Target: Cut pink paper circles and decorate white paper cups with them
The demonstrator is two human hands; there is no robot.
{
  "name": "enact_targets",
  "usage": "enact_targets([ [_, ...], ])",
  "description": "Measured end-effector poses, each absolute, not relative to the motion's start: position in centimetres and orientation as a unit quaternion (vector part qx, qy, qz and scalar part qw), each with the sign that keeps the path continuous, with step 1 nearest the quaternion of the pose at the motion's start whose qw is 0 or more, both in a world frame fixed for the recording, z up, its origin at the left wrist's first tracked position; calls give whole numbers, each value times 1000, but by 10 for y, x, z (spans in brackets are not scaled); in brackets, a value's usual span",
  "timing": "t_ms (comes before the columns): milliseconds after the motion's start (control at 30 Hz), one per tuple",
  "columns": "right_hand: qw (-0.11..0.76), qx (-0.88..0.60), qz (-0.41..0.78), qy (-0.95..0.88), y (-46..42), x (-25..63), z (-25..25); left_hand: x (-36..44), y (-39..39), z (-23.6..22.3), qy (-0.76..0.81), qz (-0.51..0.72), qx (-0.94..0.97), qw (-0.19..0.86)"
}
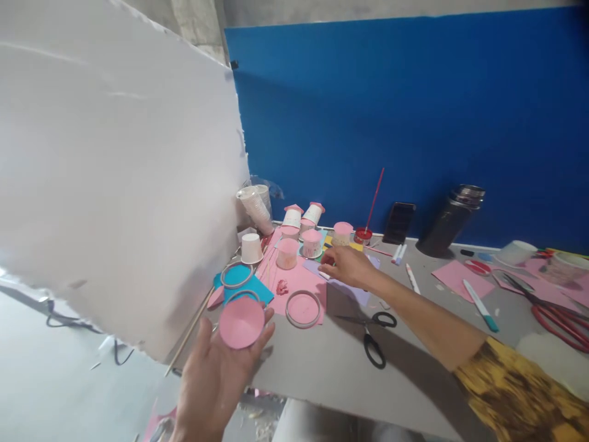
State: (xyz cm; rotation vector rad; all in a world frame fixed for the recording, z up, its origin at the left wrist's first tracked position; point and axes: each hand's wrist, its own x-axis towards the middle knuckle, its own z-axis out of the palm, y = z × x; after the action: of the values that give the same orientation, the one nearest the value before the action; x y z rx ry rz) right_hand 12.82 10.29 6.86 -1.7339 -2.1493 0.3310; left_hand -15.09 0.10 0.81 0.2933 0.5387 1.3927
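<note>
On the upturned fingers of my left hand [221,374] rests a round pink paper piece [242,322], its edge held by the thumb and fingertips. It looks like a shallow cone. My right hand [347,265] reaches over a lilac paper sheet [361,296] with curled fingers. A small white stick-like end shows under its fingertips; the rest is hidden. Just left of that hand stand a pink-topped paper cup [288,253] and a speckled cup [311,245] with a pink cone top. Behind the hand is another pink-topped cup [343,232].
Black-handled scissors [373,334] lie near the front, beside a grey ring [302,309] on pink paper. Another ring [237,275] lies on blue paper. Stacked cups [255,209] lean by the white board. A dark flask [448,224], a phone [399,223] and red-handled scissors [559,322] are rightward.
</note>
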Motion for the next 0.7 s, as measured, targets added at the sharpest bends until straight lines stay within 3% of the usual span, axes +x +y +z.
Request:
enact_targets([
  [167,200,-589,160,-766,101,116,75,-141,5,9,244,600,142,749],
  [367,260,-555,102,-784,154,11,99,-141,-8,19,239,605,162,742],
  [700,241,-591,71,-767,195,-55,80,-167,-16,6,277,637,136,706],
])
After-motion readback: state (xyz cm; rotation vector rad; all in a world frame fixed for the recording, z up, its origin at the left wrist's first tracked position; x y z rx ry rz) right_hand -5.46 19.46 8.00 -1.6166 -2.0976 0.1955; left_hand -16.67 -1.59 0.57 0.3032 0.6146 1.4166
